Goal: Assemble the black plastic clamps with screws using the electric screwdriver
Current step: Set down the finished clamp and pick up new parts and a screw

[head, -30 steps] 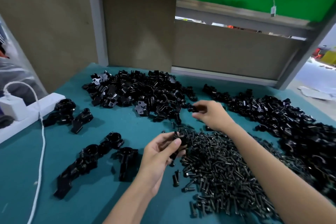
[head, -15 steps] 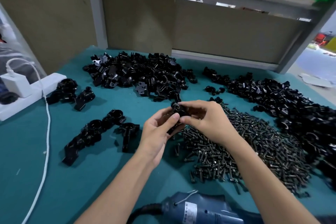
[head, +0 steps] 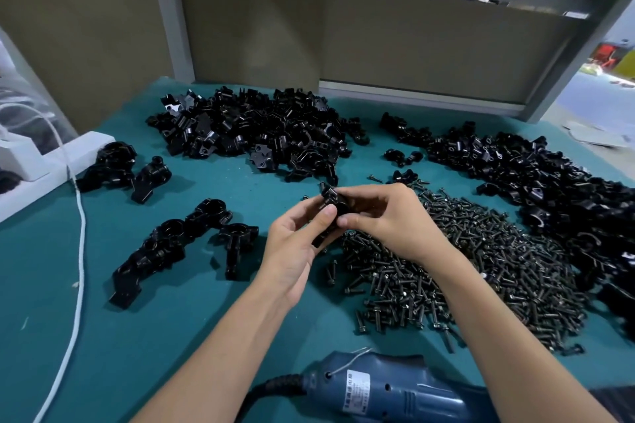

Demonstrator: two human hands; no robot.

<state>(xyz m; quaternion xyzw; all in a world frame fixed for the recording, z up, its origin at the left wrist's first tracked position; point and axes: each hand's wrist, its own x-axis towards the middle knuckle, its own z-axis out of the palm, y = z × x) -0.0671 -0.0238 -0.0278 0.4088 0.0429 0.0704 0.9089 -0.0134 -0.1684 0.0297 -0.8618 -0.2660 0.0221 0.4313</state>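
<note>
Both hands meet above the teal table, gripping one black plastic clamp (head: 332,200) between them. My left hand (head: 296,244) holds it from below, thumb on its side. My right hand (head: 388,216) pinches it from the right. A wide heap of dark screws (head: 481,261) lies under and right of my right forearm. The blue electric screwdriver (head: 385,388) lies on the table at the near edge, between my forearms. Whether a screw sits in the clamp is hidden by my fingers.
Loose clamp parts are piled at the back centre (head: 254,130) and along the right (head: 549,182). Assembled clamps (head: 178,237) lie in a row to the left, more at far left (head: 120,168). A white power strip (head: 44,168) and white cable (head: 80,251) run down the left side.
My right hand came back from the far pile with a clamp part and joined my left hand. The view tilted down, bringing the screwdriver into sight.
</note>
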